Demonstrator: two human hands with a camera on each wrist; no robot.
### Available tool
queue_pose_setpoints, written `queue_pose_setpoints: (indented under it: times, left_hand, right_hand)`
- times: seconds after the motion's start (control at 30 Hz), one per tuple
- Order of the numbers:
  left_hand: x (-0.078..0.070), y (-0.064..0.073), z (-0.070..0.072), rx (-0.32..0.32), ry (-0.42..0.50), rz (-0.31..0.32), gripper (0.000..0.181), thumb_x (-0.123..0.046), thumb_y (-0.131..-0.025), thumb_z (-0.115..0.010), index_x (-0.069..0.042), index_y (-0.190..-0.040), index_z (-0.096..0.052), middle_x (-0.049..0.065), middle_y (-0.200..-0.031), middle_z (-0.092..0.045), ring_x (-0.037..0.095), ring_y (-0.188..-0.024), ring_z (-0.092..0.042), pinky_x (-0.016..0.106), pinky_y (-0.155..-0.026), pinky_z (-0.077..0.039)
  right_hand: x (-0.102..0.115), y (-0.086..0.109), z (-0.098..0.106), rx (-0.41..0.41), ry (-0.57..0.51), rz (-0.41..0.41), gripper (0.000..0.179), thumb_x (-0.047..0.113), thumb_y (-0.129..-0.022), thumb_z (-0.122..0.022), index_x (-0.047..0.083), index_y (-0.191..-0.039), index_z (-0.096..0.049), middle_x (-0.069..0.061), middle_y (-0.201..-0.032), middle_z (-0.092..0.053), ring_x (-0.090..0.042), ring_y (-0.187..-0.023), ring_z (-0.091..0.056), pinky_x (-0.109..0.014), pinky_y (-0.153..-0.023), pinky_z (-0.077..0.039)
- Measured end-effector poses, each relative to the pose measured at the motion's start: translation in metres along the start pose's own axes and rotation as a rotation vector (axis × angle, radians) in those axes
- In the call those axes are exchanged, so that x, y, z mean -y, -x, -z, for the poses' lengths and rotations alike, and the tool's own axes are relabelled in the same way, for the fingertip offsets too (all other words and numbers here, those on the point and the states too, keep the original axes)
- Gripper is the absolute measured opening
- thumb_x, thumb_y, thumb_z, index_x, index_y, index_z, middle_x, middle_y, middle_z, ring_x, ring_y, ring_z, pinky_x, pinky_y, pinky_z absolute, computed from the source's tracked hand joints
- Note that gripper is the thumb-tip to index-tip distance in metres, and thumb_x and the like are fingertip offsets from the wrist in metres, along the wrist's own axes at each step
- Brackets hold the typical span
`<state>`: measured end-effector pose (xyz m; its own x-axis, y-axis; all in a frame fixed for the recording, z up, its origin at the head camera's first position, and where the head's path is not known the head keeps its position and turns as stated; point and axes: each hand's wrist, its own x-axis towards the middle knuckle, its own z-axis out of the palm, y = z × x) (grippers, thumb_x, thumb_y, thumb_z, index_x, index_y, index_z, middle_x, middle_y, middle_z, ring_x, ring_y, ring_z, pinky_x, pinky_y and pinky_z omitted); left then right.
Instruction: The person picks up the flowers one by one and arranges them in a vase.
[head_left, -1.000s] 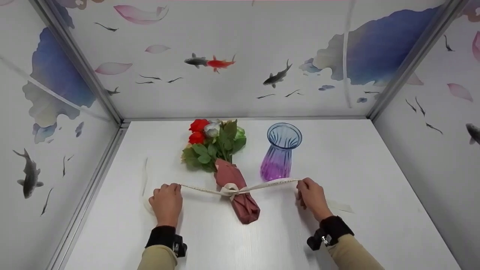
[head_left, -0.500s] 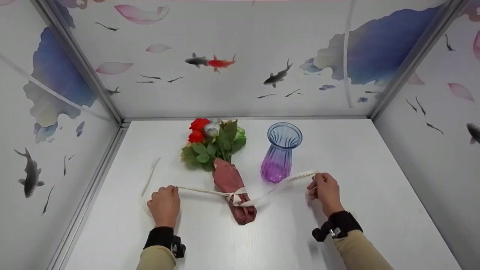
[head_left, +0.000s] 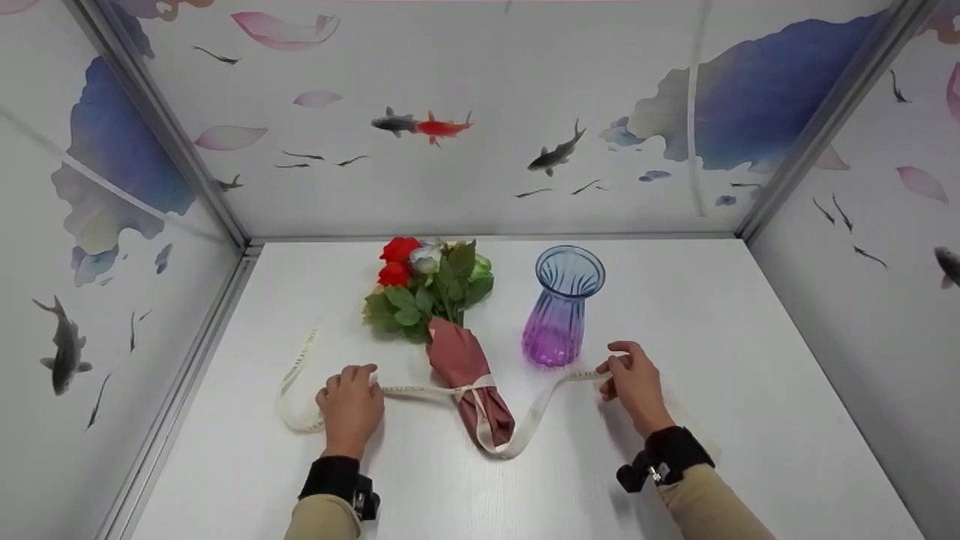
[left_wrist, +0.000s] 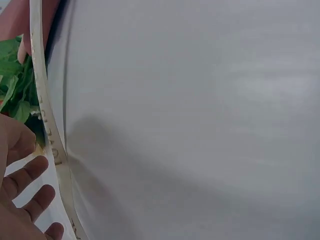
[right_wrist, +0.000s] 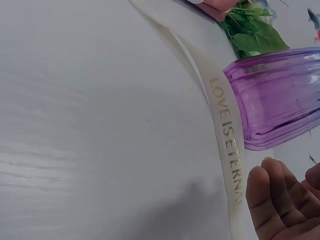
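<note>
A bouquet [head_left: 427,292] of red, white and green flowers lies on the table, its stems in dusky-red wrapping paper [head_left: 457,352]. A cream ribbon [head_left: 534,418] crosses the wrapper and droops in a slack curve past its lower end; in the right wrist view it reads "LOVE IS ETERNAL". My left hand [head_left: 350,405] is beside the ribbon's left length, fingers loosely spread in the left wrist view with the ribbon running past them. At the right length, my right hand [head_left: 634,386] has relaxed fingers, the ribbon [right_wrist: 227,145] passing alongside. Neither hand grips it.
A blue-to-purple glass vase [head_left: 555,330] stands upright right of the bouquet, close to the ribbon's right length. The ribbon's left tail [head_left: 289,390] curls on the white table [head_left: 480,495]. Printed panels [head_left: 480,187] enclose the back and sides.
The ribbon's looped bow at the wrapper has come undone, and its right length has dropped slack. My right hand moved outward, then back inward, and let go; my left hand shifted slightly right and released.
</note>
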<state>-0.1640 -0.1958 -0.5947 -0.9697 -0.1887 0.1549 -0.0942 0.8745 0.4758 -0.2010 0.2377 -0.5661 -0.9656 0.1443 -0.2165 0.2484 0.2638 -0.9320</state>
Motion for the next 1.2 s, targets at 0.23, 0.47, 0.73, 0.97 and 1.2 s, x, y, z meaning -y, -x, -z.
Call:
queue_pose_setpoints:
  times: [0.23, 0.47, 0.73, 0.97, 1.2]
  left_hand:
    - [-0.027, 0.000, -0.010, -0.024, 0.038, -0.158, 0.023, -0.019, -0.097, -0.066, -0.011, -0.118, -0.071, 0.014, -0.122, -0.064, 0.044, -0.120, -0.051, 0.064, -0.098, -0.036]
    - [-0.053, 0.003, -0.023, -0.068, 0.030, -0.364, 0.020, -0.023, -0.091, -0.078, -0.012, -0.108, -0.074, 0.009, -0.112, -0.061, 0.038, -0.109, -0.052, 0.056, -0.086, -0.042]
    - [-0.074, 0.007, -0.035, -0.169, -0.005, -0.552, 0.024, -0.027, -0.084, -0.085, -0.011, -0.097, -0.072, 0.006, -0.094, -0.055, 0.030, -0.089, -0.050, 0.043, -0.075, -0.044]
    - [-0.084, 0.010, -0.047, -0.048, 0.000, -0.519, 0.043, -0.036, -0.084, -0.084, -0.011, -0.117, -0.072, 0.009, -0.113, -0.056, 0.032, -0.097, -0.052, 0.048, -0.079, -0.046]
    - [-0.089, 0.013, -0.055, 0.031, -0.024, -0.445, 0.052, -0.039, -0.084, -0.084, -0.011, -0.125, -0.068, 0.010, -0.121, -0.054, 0.036, -0.105, -0.050, 0.050, -0.082, -0.045]
  right_hand:
    - [0.000, 0.008, -0.026, 0.078, 0.173, 0.133, 0.028, 0.008, -0.103, -0.052, 0.003, -0.130, -0.058, -0.018, -0.103, -0.071, -0.021, -0.067, -0.064, -0.030, -0.060, -0.055]
    - [-0.004, 0.017, -0.056, 0.212, 0.383, 0.406, 0.025, 0.006, -0.098, -0.064, 0.003, -0.123, -0.064, -0.011, -0.104, -0.074, -0.023, -0.085, -0.069, -0.036, -0.072, -0.057]
    - [-0.001, 0.025, -0.084, 0.369, 0.510, 0.634, 0.035, 0.009, -0.100, -0.064, -0.001, -0.134, -0.060, -0.016, -0.125, -0.063, -0.024, -0.093, -0.064, -0.043, -0.085, -0.055]
    - [0.004, 0.027, -0.104, 0.443, 0.574, 0.672, 0.048, 0.007, -0.102, -0.058, -0.002, -0.148, -0.048, -0.022, -0.150, -0.049, -0.041, -0.136, -0.048, -0.057, -0.111, -0.040]
    - [0.003, 0.027, -0.119, 0.469, 0.651, 0.699, 0.050, 0.007, -0.101, -0.059, -0.001, -0.149, -0.046, -0.021, -0.149, -0.052, -0.035, -0.133, -0.052, -0.052, -0.106, -0.040]
